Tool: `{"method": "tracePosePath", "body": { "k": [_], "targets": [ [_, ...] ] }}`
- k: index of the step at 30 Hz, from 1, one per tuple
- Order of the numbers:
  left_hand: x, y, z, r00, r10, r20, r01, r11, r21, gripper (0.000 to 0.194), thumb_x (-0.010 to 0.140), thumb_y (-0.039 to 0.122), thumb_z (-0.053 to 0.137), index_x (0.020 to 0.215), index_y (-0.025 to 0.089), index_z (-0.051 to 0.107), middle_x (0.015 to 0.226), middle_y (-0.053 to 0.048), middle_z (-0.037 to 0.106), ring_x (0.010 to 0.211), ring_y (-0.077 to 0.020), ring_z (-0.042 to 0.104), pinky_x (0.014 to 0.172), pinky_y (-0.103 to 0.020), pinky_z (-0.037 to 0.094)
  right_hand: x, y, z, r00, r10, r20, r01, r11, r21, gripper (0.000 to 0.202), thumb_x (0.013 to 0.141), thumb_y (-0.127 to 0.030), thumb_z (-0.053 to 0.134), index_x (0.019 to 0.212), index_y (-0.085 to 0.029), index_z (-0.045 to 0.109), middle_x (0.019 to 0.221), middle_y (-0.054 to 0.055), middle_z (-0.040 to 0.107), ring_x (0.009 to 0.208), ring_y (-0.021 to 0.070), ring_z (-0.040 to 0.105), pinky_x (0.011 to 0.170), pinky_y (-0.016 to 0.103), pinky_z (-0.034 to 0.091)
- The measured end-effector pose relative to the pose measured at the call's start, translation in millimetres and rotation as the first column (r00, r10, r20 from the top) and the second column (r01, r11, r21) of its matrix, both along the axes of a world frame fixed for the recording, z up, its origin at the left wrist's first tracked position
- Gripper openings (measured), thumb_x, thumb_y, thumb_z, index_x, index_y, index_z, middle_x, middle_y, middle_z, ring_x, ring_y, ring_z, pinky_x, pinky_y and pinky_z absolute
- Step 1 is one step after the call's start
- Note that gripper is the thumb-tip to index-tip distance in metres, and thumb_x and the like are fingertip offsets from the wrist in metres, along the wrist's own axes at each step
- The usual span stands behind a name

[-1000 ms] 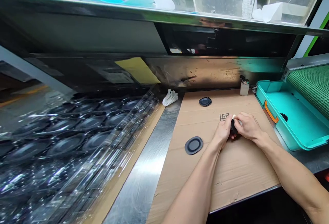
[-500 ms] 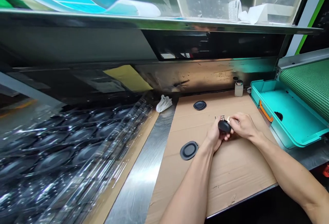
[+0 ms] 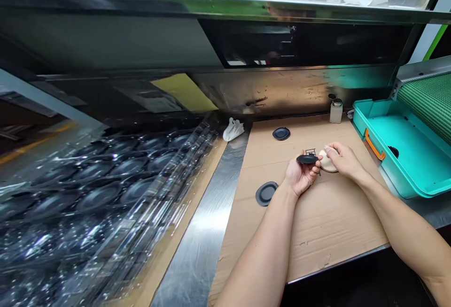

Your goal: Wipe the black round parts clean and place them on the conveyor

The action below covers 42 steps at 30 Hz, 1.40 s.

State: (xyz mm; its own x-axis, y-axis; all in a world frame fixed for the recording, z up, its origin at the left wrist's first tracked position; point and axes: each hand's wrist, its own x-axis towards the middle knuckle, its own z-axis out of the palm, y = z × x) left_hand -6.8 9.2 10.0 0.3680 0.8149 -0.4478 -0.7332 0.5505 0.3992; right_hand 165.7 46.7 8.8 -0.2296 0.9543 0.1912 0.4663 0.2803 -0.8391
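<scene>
My left hand is closed on a flat black round part, held edge-on over the cardboard sheet. Just to the right, my right hand pinches the upper edge of a cream-coloured round pad. Whether that pad rests on the cardboard is unclear. A small gap lies between the pad and the black part. Two more dark pieces lie on the sheet: a black round one farther back and a grey rounded one beside my left forearm.
At right stands a teal tray with an orange clip and a small black piece inside, beside a green conveyor belt. A small bottle stands behind. Clear plastic trays of black parts fill the left. A crumpled white wad lies nearby.
My right hand has drawn away from the black part, and the cream pad now shows more fully. The black part has tilted from facing up to edge-on. The camera view has shifted slightly.
</scene>
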Motion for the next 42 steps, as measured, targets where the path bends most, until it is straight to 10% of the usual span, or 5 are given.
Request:
{"method": "tracePosePath", "body": {
  "k": [20, 42],
  "targets": [
    [33.0, -5.0, -15.9, 0.832, 0.193, -0.52, 0.02, 0.927, 0.375, 0.054, 0.095, 0.059, 0.05, 0.07, 0.014, 0.066, 0.05, -0.006, 0.06, 0.041, -0.0142, 0.053, 0.039, -0.024, 0.037, -3.1, -11.9, 4.3, 0.9, 0.059, 0.433, -0.235, 0.9, 0.368, 0.021, 0.097, -0.024, 0.047, 0.093, -0.018, 0.067, 0.09, 0.007, 0.064, 0.08, 0.0173, 0.057, 0.074, 0.027, 0.04],
    [39.9, -9.2, -18.9, 0.738, 0.229, -0.635, 0.093, 0.897, 0.432, 0.056, 0.092, 0.062, 0.051, 0.073, 0.012, 0.069, 0.051, -0.007, 0.063, 0.041, -0.0156, 0.055, 0.041, -0.025, 0.042, 6.1, -17.6, 28.4, 0.947, 0.127, 0.295, -0.182, 0.969, 0.166, 0.02, 0.083, -0.02, 0.053, 0.077, -0.019, 0.072, 0.065, 0.001, 0.067, 0.063, 0.0139, 0.059, 0.063, 0.023, 0.039]
  ]
}}
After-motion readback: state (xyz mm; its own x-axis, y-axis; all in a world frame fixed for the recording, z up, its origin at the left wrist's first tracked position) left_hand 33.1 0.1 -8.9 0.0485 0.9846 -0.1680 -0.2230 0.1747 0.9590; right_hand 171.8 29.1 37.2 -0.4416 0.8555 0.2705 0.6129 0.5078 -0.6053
